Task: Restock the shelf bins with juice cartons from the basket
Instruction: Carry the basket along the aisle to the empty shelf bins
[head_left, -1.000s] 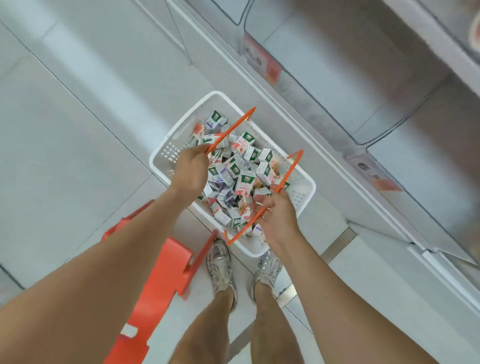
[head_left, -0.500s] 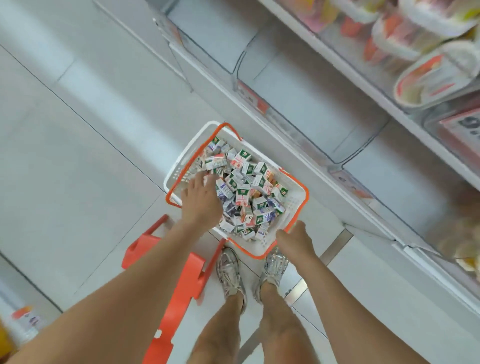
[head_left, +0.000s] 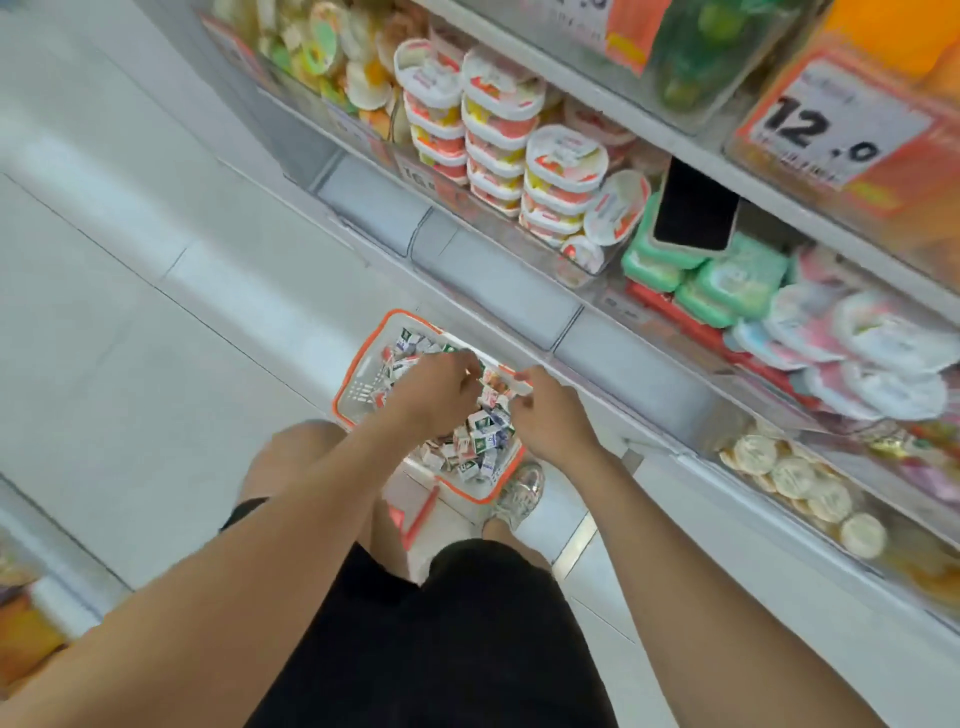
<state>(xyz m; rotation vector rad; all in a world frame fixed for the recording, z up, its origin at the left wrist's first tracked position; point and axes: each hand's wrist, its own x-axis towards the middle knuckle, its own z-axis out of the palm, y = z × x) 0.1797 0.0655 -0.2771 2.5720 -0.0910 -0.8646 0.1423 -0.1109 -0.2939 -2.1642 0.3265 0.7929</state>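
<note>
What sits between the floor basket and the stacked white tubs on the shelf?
In the head view, a row of clear shelf bins, seemingly empty, separates the basket from the stacked tubs.

White tubs (head_left: 493, 145) with red-and-yellow labels standing stacked in columns. Green packs (head_left: 737, 280) lying piled just beside them, black slab (head_left: 693, 208) resting on top. Pastel round tubs (head_left: 878, 353) heaping at right. Orange price tag (head_left: 831, 130) showing "12.0" above. Pale round discs (head_left: 795, 478) lying lower right. Orange plastic piece (head_left: 418, 512) sitting on white tiled floor (head_left: 130, 338).

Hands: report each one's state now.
Left hand: fingers curled among the juice cartons; grip cannot be told.
Right hand: pinches one carton.
</note>
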